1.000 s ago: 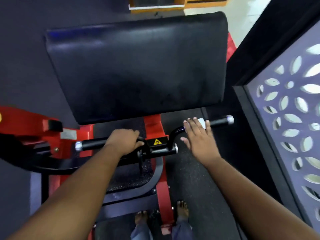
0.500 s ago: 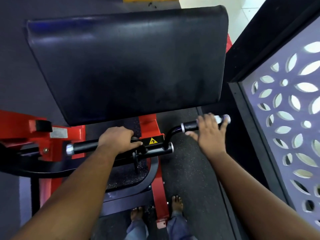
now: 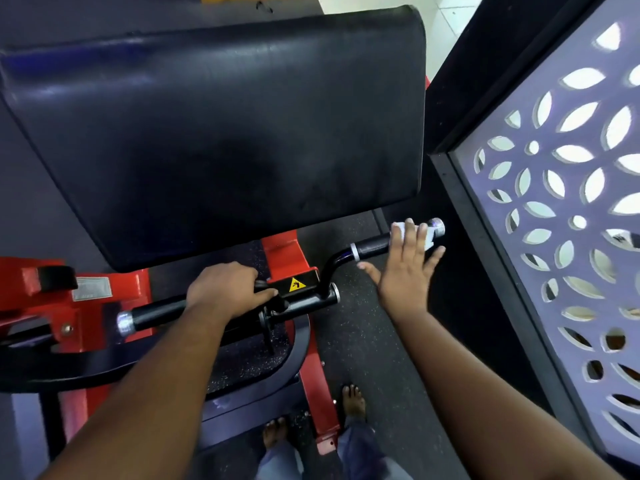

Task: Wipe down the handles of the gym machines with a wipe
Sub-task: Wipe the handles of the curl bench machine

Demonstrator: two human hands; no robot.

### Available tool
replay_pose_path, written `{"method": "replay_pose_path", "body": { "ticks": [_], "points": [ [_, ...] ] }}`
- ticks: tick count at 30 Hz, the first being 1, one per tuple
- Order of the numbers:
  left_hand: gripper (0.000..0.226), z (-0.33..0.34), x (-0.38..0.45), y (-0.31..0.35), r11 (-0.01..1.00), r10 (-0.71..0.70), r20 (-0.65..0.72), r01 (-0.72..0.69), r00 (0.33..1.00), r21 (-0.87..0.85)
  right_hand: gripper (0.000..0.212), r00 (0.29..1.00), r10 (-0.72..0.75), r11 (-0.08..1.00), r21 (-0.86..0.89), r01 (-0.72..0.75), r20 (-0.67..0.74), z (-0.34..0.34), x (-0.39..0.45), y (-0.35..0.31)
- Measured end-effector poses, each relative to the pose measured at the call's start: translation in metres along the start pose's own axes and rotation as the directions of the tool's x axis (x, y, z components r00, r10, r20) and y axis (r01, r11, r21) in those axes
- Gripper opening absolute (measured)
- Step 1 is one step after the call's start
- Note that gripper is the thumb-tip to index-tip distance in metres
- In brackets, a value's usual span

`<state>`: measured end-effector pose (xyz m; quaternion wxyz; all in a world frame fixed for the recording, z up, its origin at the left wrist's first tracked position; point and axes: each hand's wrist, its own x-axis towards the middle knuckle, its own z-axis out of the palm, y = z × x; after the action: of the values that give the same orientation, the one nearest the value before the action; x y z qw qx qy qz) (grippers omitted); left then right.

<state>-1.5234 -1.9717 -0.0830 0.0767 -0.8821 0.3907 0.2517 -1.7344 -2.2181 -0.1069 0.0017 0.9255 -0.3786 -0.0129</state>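
We stand at a gym machine, and we place everything relative to its big black pad [image 3: 221,133]. Just below the pad's lower edge, toward its left half, our left hand [image 3: 225,292] curls around the left handle [image 3: 156,315], its grip closed on the black sleeve, with the chrome end cap showing beyond the wrist. Beside the knuckles sits a yellow warning sticker [image 3: 296,285] on the red frame [image 3: 284,251].

Below the pad's lower right corner, the right handle [image 3: 372,247] rises on its bent bar. Our right hand [image 3: 407,271] lies over its outer end with fingers straight and spread, the thumb held out to the side, so this grip is open: the fingers press flat rather than wrap. Under them is the white wipe [image 3: 427,237], laid against the handle next to the chrome end cap, its edges peeking out on both sides of the fingers.

Right of the pad stands a white screen [image 3: 561,209] cut with leaf-shaped holes. Far below the pad, our bare feet [image 3: 353,400] rest on the dark speckled floor [image 3: 356,341], either side of the red base rail.
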Motion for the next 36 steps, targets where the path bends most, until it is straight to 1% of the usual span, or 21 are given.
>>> {"method": "replay_pose_path", "body": {
  "ticks": [3,5,6,8,9,11,13,15,16,18,20,21,22,24,25,27,28,30,32,34,36],
  "points": [
    [0.054,0.000,0.000,-0.002,1.000,0.004,-0.007,-0.004,1.000,-0.019,0.105,0.981,-0.187,0.982,-0.030,0.189,0.059,0.011,-0.019,-0.044],
    [0.054,-0.002,0.000,-0.001,1.000,0.026,-0.009,-0.026,1.000,-0.008,0.103,0.978,-0.208,0.975,-0.078,0.210,0.028,0.015,-0.015,-0.038],
    [0.053,-0.002,0.001,-0.001,0.999,0.035,-0.010,-0.035,0.999,0.001,0.102,0.990,-0.139,0.988,-0.065,0.139,0.005,0.013,-0.007,-0.028],
    [0.053,-0.002,0.000,0.000,0.999,0.045,-0.013,-0.044,0.999,0.010,0.104,0.995,0.093,0.994,0.051,-0.091,-0.032,0.008,0.007,-0.011],
    [0.052,-0.001,0.000,0.000,0.999,0.047,-0.013,-0.047,0.999,0.011,0.105,0.981,0.192,0.971,0.153,-0.185,-0.037,0.005,0.010,-0.010],
    [0.051,-0.002,0.000,0.000,0.999,0.049,-0.007,-0.049,0.999,0.008,0.103,0.955,0.293,0.872,0.426,-0.243,-0.054,0.002,0.006,-0.035],
    [0.051,-0.004,-0.001,0.001,0.999,0.044,-0.001,-0.044,0.999,0.000,0.095,0.929,0.368,0.658,0.715,-0.238,-0.030,0.002,-0.006,-0.079],
    [0.050,-0.005,-0.001,0.002,0.999,0.044,0.002,-0.044,0.999,0.005,0.090,0.887,0.456,0.377,0.888,-0.265,0.071,-0.001,-0.010,-0.113],
    [0.049,-0.006,-0.001,0.002,0.999,0.044,0.005,-0.044,0.999,0.008,0.091,0.857,0.498,0.249,0.925,-0.287,0.132,-0.009,-0.005,-0.122],
    [0.049,-0.005,0.000,0.002,0.999,0.043,0.014,-0.043,0.999,0.010,0.096,0.761,0.612,0.062,0.947,-0.316,0.214,-0.025,0.015,-0.122],
    [0.050,-0.003,0.001,0.002,0.999,0.047,0.015,-0.048,0.999,0.018,0.099,0.611,0.736,-0.111,0.942,-0.316,0.291,-0.034,0.045,-0.097],
    [0.050,-0.003,0.001,0.001,0.999,0.049,0.016,-0.049,0.999,0.022,0.095,0.536,0.767,-0.225,0.930,-0.290,0.353,-0.037,0.058,-0.081],
    [0.049,-0.003,0.000,0.001,0.999,0.048,0.019,-0.049,0.999,0.024,0.084,0.493,0.765,-0.355,0.910,-0.214,0.414,-0.040,0.066,-0.069],
    [0.049,-0.005,-0.001,0.002,0.998,0.049,0.017,-0.049,0.999,0.032,0.055,0.542,0.668,-0.548,0.830,-0.105,0.509,-0.036,0.060,-0.069],
    [0.049,-0.005,-0.002,0.003,0.998,0.048,0.014,-0.048,0.999,0.035,0.048,0.580,0.596,-0.582,0.797,-0.165,0.555,-0.027,0.047,-0.079],
    [0.049,-0.006,-0.003,0.003,0.999,0.041,0.012,-0.041,0.999,0.030,0.050,0.621,0.447,-0.602,0.730,-0.325,0.644,-0.013,0.023,-0.099],
    [0.049,-0.005,-0.003,0.004,0.999,0.036,0.012,-0.036,0.999,0.025,0.048,0.641,0.391,-0.631,0.699,-0.336,0.661,-0.014,0.018,-0.099],
    [0.050,-0.005,-0.002,0.004,0.999,0.027,0.010,-0.027,1.000,0.023,0.033,0.694,0.366,-0.716,0.664,-0.215,0.620,-0.019,0.031,-0.073],
    [0.051,-0.004,-0.001,0.004,1.000,0.019,0.015,-0.020,1.000,0.024,0.037,0.721,0.390,-0.794,0.605,-0.052,0.573,-0.034,0.056,-0.031],
    [0.053,-0.003,0.000,0.003,1.000,0.016,0.024,-0.016,1.000,0.025,0.039,0.708,0.440,-0.780,0.626,-0.004,0.553,-0.040,0.066,-0.013],
    [0.054,-0.003,0.000,0.004,0.999,0.017,0.021,-0.018,1.000,0.031,0.034,0.697,0.443,-0.725,0.683,-0.092,0.564,-0.026,0.053,-0.032]
  ]
}}
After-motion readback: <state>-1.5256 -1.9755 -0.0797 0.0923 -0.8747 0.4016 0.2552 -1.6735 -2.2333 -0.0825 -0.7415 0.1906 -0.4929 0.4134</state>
